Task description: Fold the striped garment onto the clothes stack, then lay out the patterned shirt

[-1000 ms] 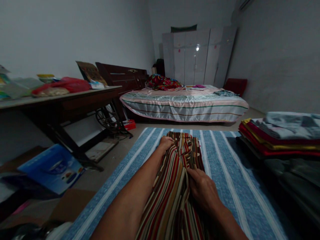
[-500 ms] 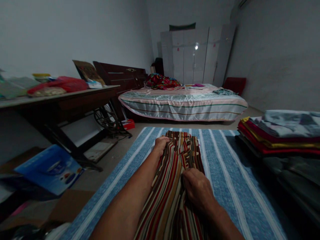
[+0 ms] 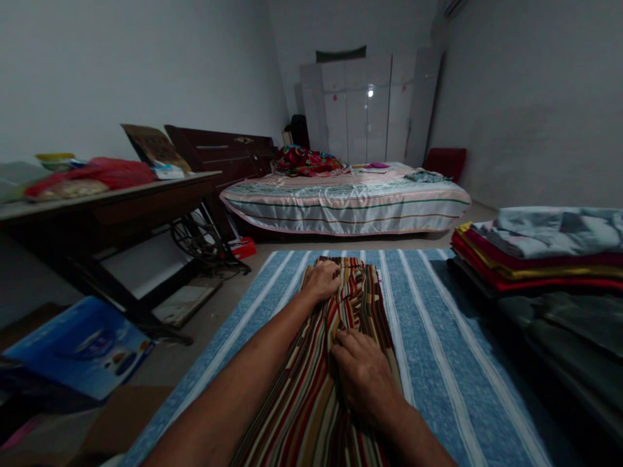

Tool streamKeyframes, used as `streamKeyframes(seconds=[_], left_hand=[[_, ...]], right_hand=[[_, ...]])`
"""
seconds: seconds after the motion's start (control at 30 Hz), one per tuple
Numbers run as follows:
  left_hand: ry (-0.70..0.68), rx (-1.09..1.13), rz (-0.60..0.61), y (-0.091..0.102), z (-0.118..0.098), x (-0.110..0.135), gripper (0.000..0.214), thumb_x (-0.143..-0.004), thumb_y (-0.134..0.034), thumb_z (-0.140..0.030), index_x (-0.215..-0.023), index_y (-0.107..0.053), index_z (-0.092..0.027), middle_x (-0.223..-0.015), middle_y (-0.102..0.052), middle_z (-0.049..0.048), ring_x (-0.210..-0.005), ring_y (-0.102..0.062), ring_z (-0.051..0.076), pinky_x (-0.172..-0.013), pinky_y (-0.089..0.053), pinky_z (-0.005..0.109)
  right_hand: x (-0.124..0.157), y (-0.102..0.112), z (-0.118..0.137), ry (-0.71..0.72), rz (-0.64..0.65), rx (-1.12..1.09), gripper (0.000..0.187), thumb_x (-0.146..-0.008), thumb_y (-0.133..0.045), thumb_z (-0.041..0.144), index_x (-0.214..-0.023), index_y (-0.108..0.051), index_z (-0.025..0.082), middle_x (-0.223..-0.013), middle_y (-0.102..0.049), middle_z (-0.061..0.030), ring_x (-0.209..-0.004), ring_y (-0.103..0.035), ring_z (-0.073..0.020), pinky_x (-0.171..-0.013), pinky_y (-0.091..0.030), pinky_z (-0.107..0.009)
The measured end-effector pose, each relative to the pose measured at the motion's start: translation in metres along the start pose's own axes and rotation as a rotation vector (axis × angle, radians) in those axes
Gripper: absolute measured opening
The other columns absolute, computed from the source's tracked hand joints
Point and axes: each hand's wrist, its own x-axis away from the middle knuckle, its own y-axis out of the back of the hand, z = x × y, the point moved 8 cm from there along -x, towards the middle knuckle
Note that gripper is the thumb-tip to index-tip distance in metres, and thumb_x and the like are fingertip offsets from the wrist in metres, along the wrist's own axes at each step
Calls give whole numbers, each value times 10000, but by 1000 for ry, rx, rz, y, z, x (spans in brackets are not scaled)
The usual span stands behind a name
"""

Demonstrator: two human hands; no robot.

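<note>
One striped cloth [image 3: 296,395] stretches near to far beneath the left hand [image 3: 322,281], farther, and right hand [image 3: 364,373], nearer; whether either grips, I cannot tell.

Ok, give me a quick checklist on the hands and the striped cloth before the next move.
1. Left hand on the striped cloth, toward its far end: ok.
2. Right hand on the cloth, nearer the camera: ok.
3. Right hand's grip, pinching or just pressing: cannot tell.
4. Cloth smooth: not ok, creased between the hands.
5. Folded stack apart from both hands: ok.
</note>
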Motion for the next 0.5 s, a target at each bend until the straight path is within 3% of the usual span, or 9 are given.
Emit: streamKeyframes(seconds=[0.07, 0.17, 0.3, 0.5], left_hand=[[-148, -77, 137, -7, -24, 5, 273, -732, -579, -252, -992, -662, -255, -1085, -673, 19, -1064, -577, 213, -939, -406, 294], [-234, -207, 276, -14, -36, 11, 252, -727, -568, -262, -965, -651, -254, -1003, -699, 33, -992, -618, 249, -882, -435, 353], [-233, -359, 351, -15, -27, 13, 209, -732, -564, -285, -898, -664, -208, -941, -711, 95, -966, -633, 299, -879, -419, 426], [-173, -475, 334, -8, -16, 13, 271, -801, -521, -402, -827, -688, -189, -943, -713, 117, -999, -626, 284, -926, -379, 424]], right_hand=[[0, -3, 0, 4, 3, -3, 266, -833, -516, 82, -1063, -606, 182, -1184, -603, -87, -1112, -488, -245, -932, -422, -389], [1, -5, -2, 7, 5, -2, 271, -835, -520, 90, -1079, -600, 176, -1195, -599, -88, -1114, -486, -253, -934, -425, -394], [1, -4, -1, 17, 6, -19, 297, -805, -535, 72, -1078, -601, 166, -1158, -607, -97, -1091, -496, -254, -918, -437, -394], [0, -3, -1, 25, -14, -27, 258, -810, -514, 67, -1020, -611, 181, -1136, -609, -100, -1076, -495, -238, -901, -443, -379]])
